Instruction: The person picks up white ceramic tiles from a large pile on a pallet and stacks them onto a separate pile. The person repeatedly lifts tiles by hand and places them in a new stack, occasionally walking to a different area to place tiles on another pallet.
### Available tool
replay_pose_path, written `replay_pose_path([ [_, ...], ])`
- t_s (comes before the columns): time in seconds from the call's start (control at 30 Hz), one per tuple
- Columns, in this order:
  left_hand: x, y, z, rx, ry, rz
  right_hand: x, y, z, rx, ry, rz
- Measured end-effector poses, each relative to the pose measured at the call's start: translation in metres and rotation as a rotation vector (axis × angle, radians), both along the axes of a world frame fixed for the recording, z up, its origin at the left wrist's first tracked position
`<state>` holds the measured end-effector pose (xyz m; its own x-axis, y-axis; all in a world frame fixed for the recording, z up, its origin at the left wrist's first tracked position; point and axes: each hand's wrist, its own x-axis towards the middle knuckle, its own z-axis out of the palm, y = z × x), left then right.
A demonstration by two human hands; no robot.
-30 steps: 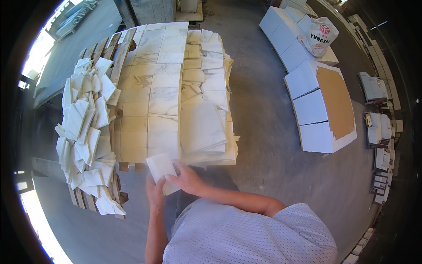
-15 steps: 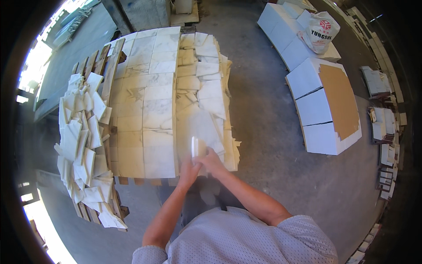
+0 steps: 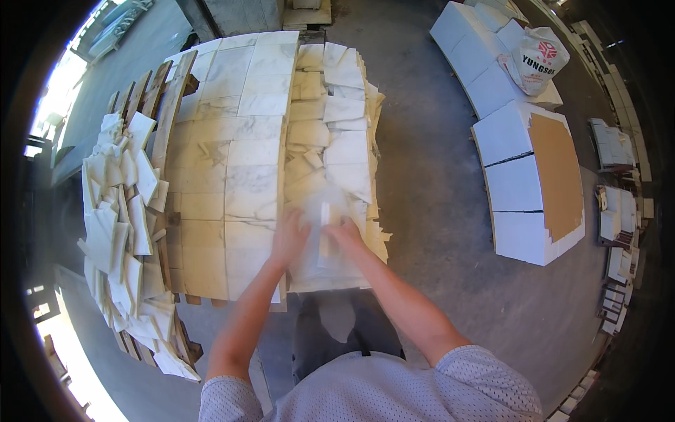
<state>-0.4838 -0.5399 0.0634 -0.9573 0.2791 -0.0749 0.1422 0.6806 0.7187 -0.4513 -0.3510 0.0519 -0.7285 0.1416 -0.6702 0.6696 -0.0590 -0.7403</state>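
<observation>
My right hand [image 3: 344, 235] is closed on a narrow white marble strip [image 3: 325, 239], held upright over the near end of the lower tile stack. My left hand [image 3: 290, 238] is at the edge of the taller stack of square marble tiles [image 3: 252, 179], fingers apart and nothing visible in them. A gap lies between the two hands. Beneath them the surface of a pale slab [image 3: 320, 278] is hazy, so its outline is hard to make out. Farther along the same stack lie broken, uneven marble pieces [image 3: 346, 109].
At the left, a heap of broken marble shards [image 3: 119, 239] lies on a wooden pallet [image 3: 169, 116]. White boxes [image 3: 517, 179] stand at the right, one with a brown cardboard panel [image 3: 555, 172]; a white plastic bag [image 3: 536, 62] sits farther back. Grey concrete floor [image 3: 429, 176] runs between.
My hands were together around the small white piece and are now apart. The left has shifted left and opened; the right keeps the strip. The view has tilted slightly.
</observation>
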Motion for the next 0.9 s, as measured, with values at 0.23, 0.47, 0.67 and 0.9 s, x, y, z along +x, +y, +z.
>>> replay_pose_path([
  [0.23,-0.13,-0.058,-0.025,-0.647,0.471,0.386,-0.046,0.006,-0.027,0.384,-0.012,0.219],
  [0.47,-0.136,-0.057,-0.028,-0.699,0.408,0.391,-0.189,0.021,-0.024,0.9,0.366,0.524],
  [0.67,-0.139,-0.058,-0.024,-0.686,0.373,0.357,-0.34,0.005,-0.063,1.229,0.518,0.882],
  [0.9,-0.141,-0.061,-0.023,-0.649,0.358,0.357,-0.401,-0.017,-0.089,1.393,0.923,0.718],
])
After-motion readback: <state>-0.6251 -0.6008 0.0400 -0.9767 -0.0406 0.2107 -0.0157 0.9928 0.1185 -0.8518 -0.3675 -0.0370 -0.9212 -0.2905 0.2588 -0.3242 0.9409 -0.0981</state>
